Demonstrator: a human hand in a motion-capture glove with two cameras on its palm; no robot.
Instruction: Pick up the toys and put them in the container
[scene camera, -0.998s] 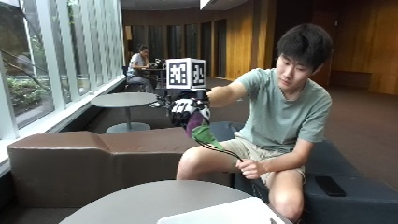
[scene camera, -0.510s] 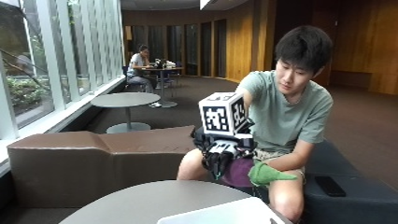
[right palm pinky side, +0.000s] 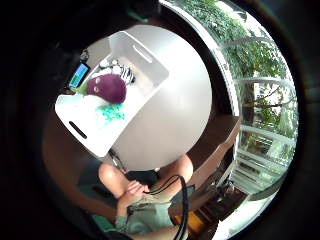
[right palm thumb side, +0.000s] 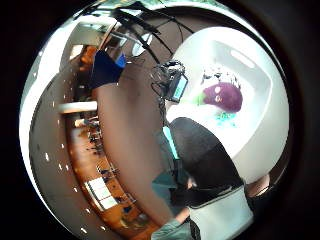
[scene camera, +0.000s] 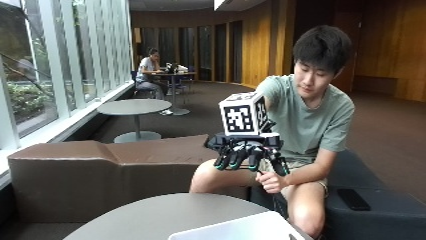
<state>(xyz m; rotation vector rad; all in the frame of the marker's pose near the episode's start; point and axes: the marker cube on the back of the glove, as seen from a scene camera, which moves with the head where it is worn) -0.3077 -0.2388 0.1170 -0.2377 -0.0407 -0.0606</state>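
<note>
- Tall windows run along one side of a wood-panelled lounge; a brown padded seat (scene camera: 100, 170) curves behind the round grey bench (scene camera: 166, 217).
- From the outside view only one white corner of the container (scene camera: 233, 231) shows, at the near edge of the bench, and none of its contents.
- Above the bench and well clear of that corner hangs the gloved right hand (scene camera: 245, 150), palm down, fingers (scene camera: 223, 159) spread and drooping, with nothing held in them.
- Open air lies between the hand and the bench top.
- A person sits behind the bench, and their bare hand (scene camera: 269, 181) rests at the knee, apart from the container.
- Looking down from the palm, the little finger side view shows the whole white container (right palm pinky side: 142, 52) lying near the bench rim, with slot handles at its two ends.
- Inside it lies a purple eggplant toy (right palm pinky side: 106, 87) with a green stem, a teal toy (right palm pinky side: 111, 112) just beside it, and a black-and-white striped toy (right palm pinky side: 122, 74) on its other side.
- Bare bench surface stretches away from the container on the side towards the windows.
- Beyond the container, the thumb side view also shows a small screen on a stand (right palm thumb side: 176, 87).
</note>
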